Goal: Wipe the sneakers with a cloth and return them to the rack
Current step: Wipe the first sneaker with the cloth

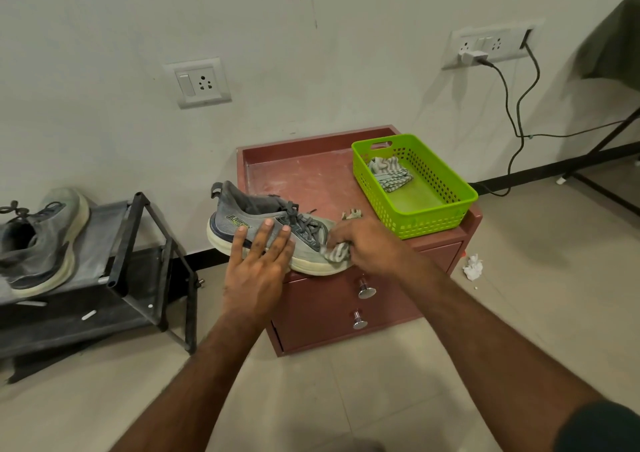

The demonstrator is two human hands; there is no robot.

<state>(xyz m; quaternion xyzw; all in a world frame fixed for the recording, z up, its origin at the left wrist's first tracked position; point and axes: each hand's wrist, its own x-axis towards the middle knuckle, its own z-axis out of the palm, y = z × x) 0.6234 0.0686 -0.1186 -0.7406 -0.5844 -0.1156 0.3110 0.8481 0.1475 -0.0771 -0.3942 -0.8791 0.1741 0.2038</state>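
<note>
The sneaker (273,230) is lying on the front edge of the red cabinet (311,174), toe to the right, while the left hand (258,268) is pressing flat, fingers straight, on its side and the right hand (363,243) is gripping a bunched cloth (337,252) against the toe. It is looking light, with soft mesh that yields and a firm foam sole; taking it by the heel collar or midsole likely suits carrying to the rack (138,243), where the other sneaker (38,240) is sitting.

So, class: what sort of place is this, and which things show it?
Probably a room in a home or hostel: a shoe rack by the wall, a small drawer cabinet on the tiled floor, and wall sockets.
</note>
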